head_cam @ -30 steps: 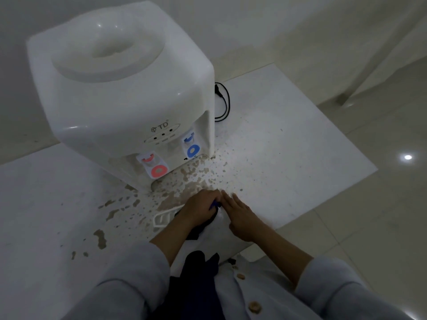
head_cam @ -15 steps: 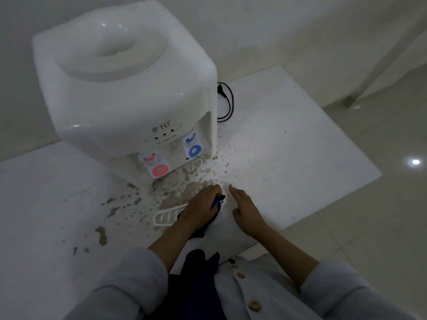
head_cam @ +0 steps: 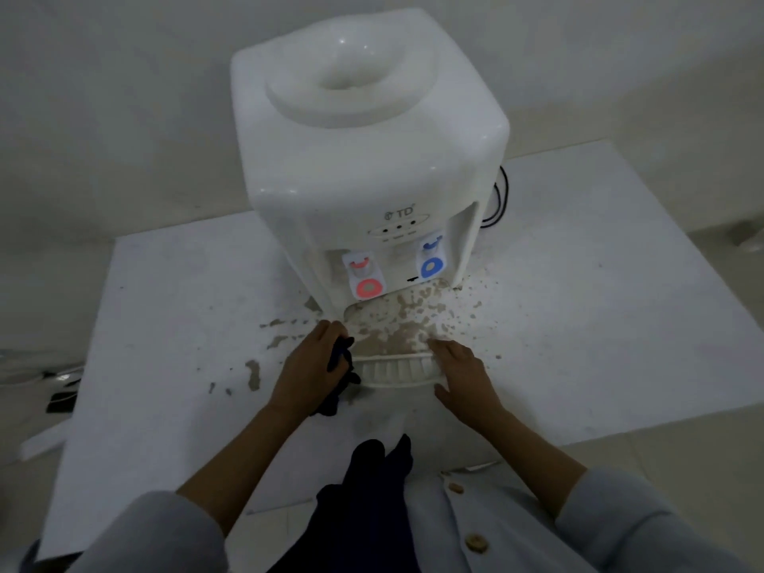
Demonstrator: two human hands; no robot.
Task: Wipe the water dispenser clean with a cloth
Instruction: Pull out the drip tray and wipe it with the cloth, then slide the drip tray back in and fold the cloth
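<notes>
A white tabletop water dispenser (head_cam: 364, 167) stands on a white board (head_cam: 599, 308), with a red tap (head_cam: 366, 279) and a blue tap (head_cam: 432, 260) on its front. Brown stains cover its base and the board in front of it. A white slotted drip tray (head_cam: 397, 369) lies on the board between my hands. My left hand (head_cam: 310, 366) grips a dark blue cloth (head_cam: 341, 374) at the tray's left end. My right hand (head_cam: 463, 370) rests with straight fingers on the tray's right end.
A black power cord (head_cam: 498, 200) loops behind the dispenser on the right. Brown flecks are scattered over the board (head_cam: 256, 372) to the left of my hands. Pale tiled floor surrounds the board. Dark items lie on the floor at far left (head_cam: 62, 397).
The view has swung left, so the dispenser now sits centred. My hands have moved apart, one to each end of the drip tray; the left still grips the cloth.
</notes>
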